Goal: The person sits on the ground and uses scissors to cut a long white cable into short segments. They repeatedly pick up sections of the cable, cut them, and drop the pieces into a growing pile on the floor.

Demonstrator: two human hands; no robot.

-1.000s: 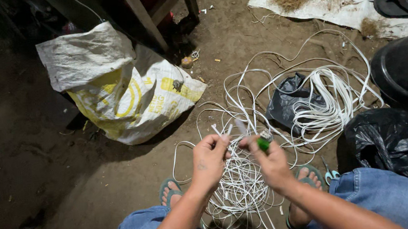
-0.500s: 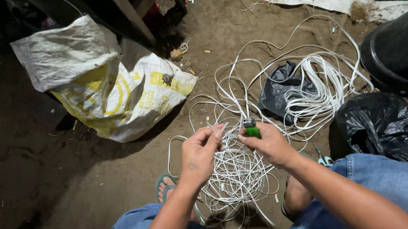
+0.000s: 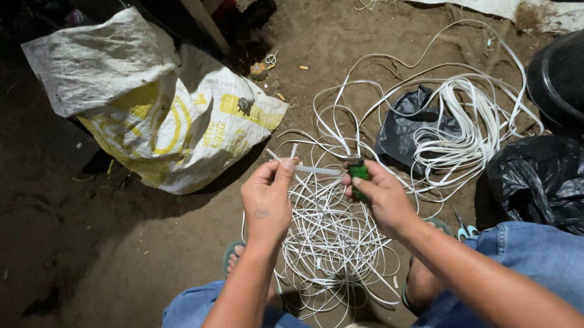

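Near the middle of the frame, a short white cord piece (image 3: 317, 170) runs level between both hands, above the tangled white cord pile (image 3: 333, 240) on the dirt floor (image 3: 71, 271). The left hand (image 3: 267, 200) pinches its left end with pressed fingertips. The right hand (image 3: 384, 202) is wrapped closed around a green lighter (image 3: 358, 175), whose top meets the cord's right end. A white and yellow sack (image 3: 163, 118) lies at upper left.

White cord (image 3: 333, 244), green lighter (image 3: 358, 173), white-and-yellow sack (image 3: 185, 134), black bags (image 3: 557, 185), blue jeans (image 3: 543, 269).
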